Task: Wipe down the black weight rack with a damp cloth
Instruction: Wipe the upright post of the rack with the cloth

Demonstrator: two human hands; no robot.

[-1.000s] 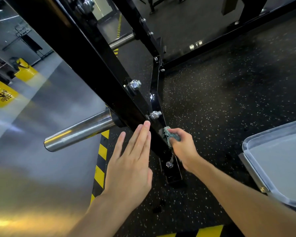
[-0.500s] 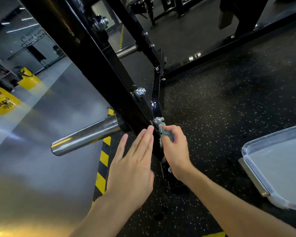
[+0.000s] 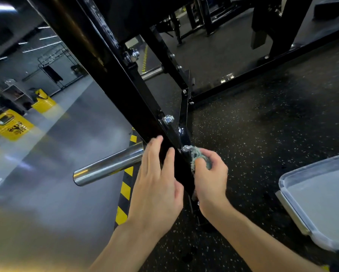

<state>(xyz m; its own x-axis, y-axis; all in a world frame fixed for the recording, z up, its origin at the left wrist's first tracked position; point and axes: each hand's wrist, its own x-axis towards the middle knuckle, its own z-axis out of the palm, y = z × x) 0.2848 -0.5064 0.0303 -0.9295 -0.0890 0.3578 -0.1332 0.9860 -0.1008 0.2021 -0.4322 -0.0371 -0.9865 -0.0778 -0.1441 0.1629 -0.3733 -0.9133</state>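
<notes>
The black weight rack slants from the upper left down to the floor at the centre, with silver bolts along its upright. My right hand grips a small blue-green cloth and holds it against the rack's lower post, right below a silver bolt. My left hand has its fingers straight and rests flat on the left face of the same post. A chrome plate peg sticks out to the left of the post.
A grey plastic tray lies on the speckled black rubber floor at the right. Yellow-black hazard tape runs along the floor edge under the peg. A black base bar crosses the floor behind, and yellow boxes stand far left.
My right hand has slid the cloth up the post from near its foot to just under the bolt. My left hand stays flat on the post. The camera has tilted up.
</notes>
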